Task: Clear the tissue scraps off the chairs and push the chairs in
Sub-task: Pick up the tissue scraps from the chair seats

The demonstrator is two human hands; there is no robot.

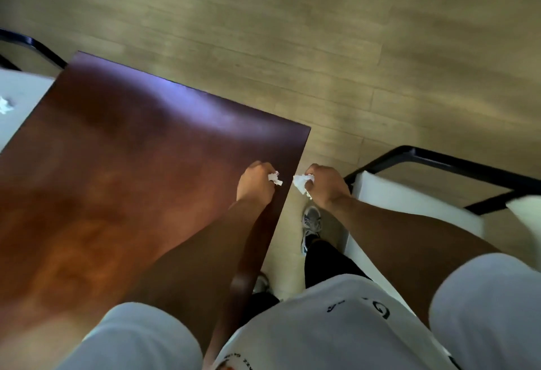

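My left hand (255, 182) is closed around a small white tissue scrap (274, 178) above the right edge of the dark brown table (123, 164). Just beside it, my right hand (327, 185) grips another white tissue scrap (300, 182) over the gap between the table and a white chair (409, 208). That chair, with a black frame (456, 164), stands pulled out at my right. A second white chair (23, 91) sits at the far left of the table, and a crumpled tissue scrap (5, 105) lies on its seat.
Light wood floor (292, 32) stretches beyond the table. My feet in grey trainers (311, 226) stand between the table's edge and the right chair. A black frame (32, 44) curves behind the left chair.
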